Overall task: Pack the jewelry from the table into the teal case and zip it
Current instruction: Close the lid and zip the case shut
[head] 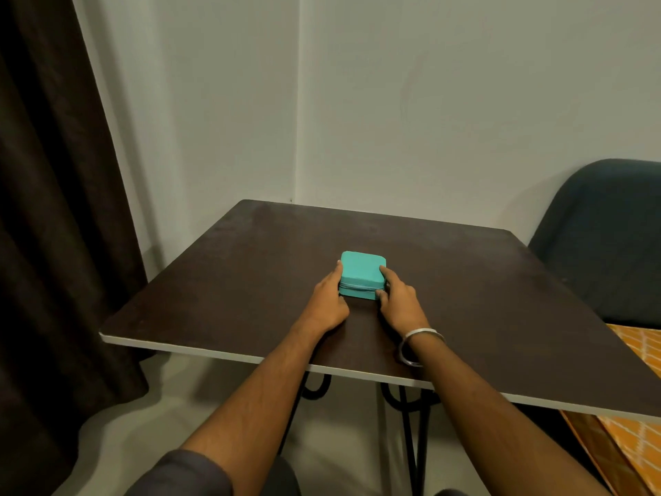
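A small teal case lies closed in the middle of the dark brown table, its zipper line running along the near side. My left hand grips the case's left side, thumb on the near corner. Pressed against the case's right side is my right hand, with one finger on the lid and the others at the near right corner by the zipper. No loose jewelry shows on the table. A silver bangle sits on my right wrist.
The table stands in a corner of white walls. A dark curtain hangs at the left. A dark chair stands at the right, with orange patterned cloth below it. Black metal legs show under the table's near edge.
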